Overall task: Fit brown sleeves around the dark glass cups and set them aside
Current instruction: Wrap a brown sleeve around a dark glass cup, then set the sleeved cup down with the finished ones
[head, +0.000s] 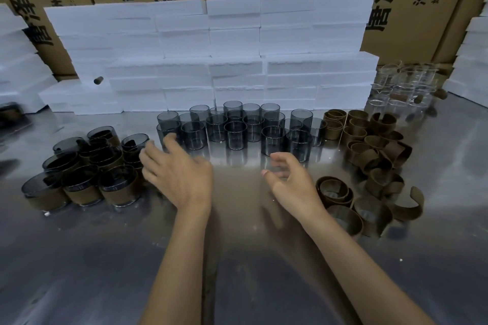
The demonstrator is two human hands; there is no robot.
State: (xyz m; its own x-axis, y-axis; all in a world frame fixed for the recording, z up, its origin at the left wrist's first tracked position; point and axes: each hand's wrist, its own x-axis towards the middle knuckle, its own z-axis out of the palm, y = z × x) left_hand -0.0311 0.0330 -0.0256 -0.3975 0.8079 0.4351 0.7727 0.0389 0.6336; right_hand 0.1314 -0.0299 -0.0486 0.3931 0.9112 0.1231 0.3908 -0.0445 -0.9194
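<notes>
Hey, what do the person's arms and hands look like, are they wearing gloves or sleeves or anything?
Nothing worn shows. Both forearms are bare up to the picture's bottom edge, with no sleeve visible. The left hand and right hand have no gloves, and no rings, watch or wristband can be seen. The fingers are slightly blurred.

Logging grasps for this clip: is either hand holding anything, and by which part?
Nothing is held. The left hand and right hand hover empty, fingers loose.
</notes>
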